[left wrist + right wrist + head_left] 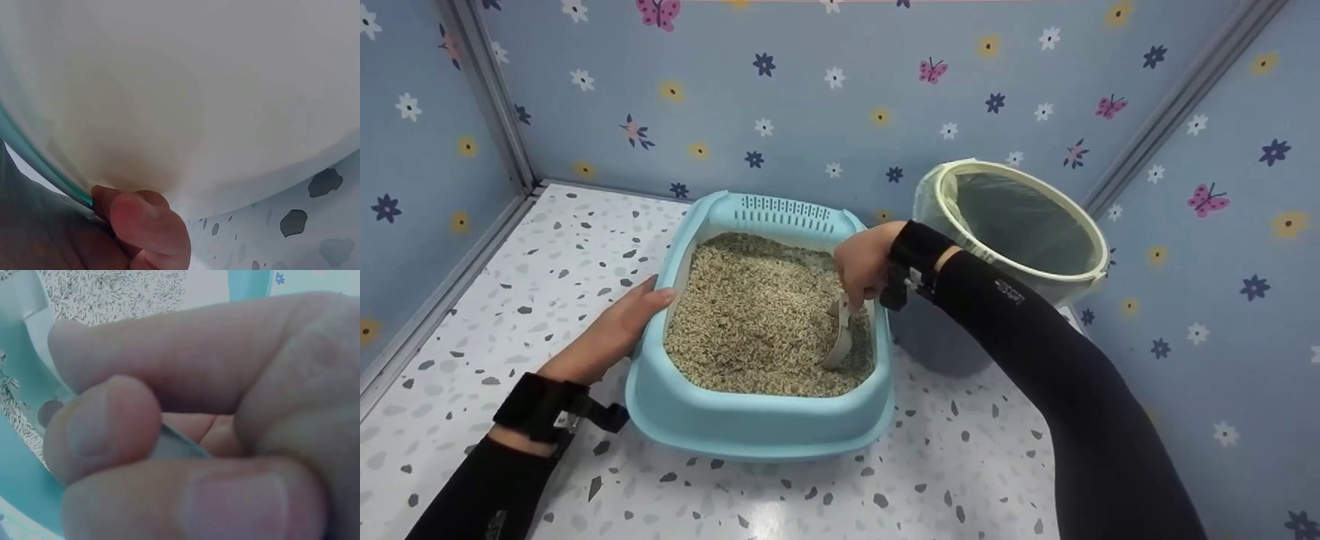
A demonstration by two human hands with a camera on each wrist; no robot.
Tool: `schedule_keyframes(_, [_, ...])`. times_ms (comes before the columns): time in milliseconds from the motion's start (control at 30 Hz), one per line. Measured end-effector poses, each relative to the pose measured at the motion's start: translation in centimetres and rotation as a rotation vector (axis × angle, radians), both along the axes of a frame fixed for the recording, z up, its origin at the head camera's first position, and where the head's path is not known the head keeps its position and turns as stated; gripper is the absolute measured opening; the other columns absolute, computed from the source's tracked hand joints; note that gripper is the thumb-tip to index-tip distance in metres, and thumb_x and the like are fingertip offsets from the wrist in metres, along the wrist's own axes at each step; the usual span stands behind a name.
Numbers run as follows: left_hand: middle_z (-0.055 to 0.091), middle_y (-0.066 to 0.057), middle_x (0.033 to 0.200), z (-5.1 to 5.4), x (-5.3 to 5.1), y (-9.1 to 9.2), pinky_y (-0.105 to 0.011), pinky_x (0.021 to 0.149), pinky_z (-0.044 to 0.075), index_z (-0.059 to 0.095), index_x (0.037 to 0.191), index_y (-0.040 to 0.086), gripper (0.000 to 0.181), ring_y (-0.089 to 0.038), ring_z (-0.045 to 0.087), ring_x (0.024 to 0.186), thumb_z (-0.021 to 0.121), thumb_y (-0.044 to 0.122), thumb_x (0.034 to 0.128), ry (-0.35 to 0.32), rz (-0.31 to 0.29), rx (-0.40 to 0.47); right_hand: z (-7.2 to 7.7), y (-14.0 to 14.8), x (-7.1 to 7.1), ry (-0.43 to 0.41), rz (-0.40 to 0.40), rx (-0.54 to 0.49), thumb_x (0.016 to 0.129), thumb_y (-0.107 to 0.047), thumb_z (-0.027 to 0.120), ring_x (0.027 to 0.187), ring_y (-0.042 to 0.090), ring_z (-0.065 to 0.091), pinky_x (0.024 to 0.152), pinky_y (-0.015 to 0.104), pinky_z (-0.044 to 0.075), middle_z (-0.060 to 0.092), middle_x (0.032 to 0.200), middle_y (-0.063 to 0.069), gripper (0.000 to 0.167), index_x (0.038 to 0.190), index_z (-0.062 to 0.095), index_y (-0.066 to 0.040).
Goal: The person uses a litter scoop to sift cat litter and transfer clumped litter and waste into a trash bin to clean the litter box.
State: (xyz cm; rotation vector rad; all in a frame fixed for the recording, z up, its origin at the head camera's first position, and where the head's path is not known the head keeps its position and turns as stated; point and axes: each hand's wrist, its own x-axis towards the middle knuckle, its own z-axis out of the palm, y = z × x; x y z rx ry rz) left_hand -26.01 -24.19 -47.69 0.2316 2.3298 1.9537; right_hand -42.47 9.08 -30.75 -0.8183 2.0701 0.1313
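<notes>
A light-blue litter box [757, 420] holds beige, grain-like cat litter [750, 322]. My left hand [615, 330] grips the box's left rim, thumb on top; in the left wrist view its curled fingers [149, 225] touch the pale outer wall [225, 112] below the rim. Inside the box, near the right wall, my right hand [866, 262] holds a pale grey litter scoop [840, 345]. The scoop's lower end is in the litter. Up close in the right wrist view, thumb and fingers [101, 427] pinch its handle [177, 441]. What the scoop carries cannot be made out.
Right behind my right forearm stands a dark bin [941, 345] with a cream rim [1099, 259] and a clear liner bag. The speckled white tabletop [720, 495] is bounded by blue floral panels [825, 97] at the back and both sides.
</notes>
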Motion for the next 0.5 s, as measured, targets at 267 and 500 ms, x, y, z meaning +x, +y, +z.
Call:
schedule_keyframes(267, [0.057, -0.032, 0.149, 0.16, 0.02, -0.05, -0.048, 0.093, 0.063, 0.015, 0.18, 0.018, 0.077, -0.046, 0.068, 0.123, 0.041, 0.055, 0.1173, -0.01, -0.004, -0.009, -0.08, -0.47, 0.17, 0.029, 0.052, 0.024, 0.095, -0.012, 0.08, 0.053, 0.009, 0.037, 0.053, 0.025, 0.037, 0.043, 0.06, -0.005, 0.045, 0.061, 0.051, -0.019])
schedule_keyframes(500, [0.057, -0.031, 0.151, 0.16, 0.13, -0.04, -0.049, 0.094, 0.062, 0.016, 0.18, 0.018, 0.077, -0.046, 0.066, 0.125, 0.041, 0.056, 0.117, -0.007, 0.001, -0.022, 0.12, -0.88, 0.36, 0.008, 0.08, 0.13, 0.099, -0.019, 0.079, 0.054, 0.01, 0.042, 0.056, 0.026, 0.042, 0.046, 0.061, -0.004, 0.047, 0.061, 0.052, -0.018])
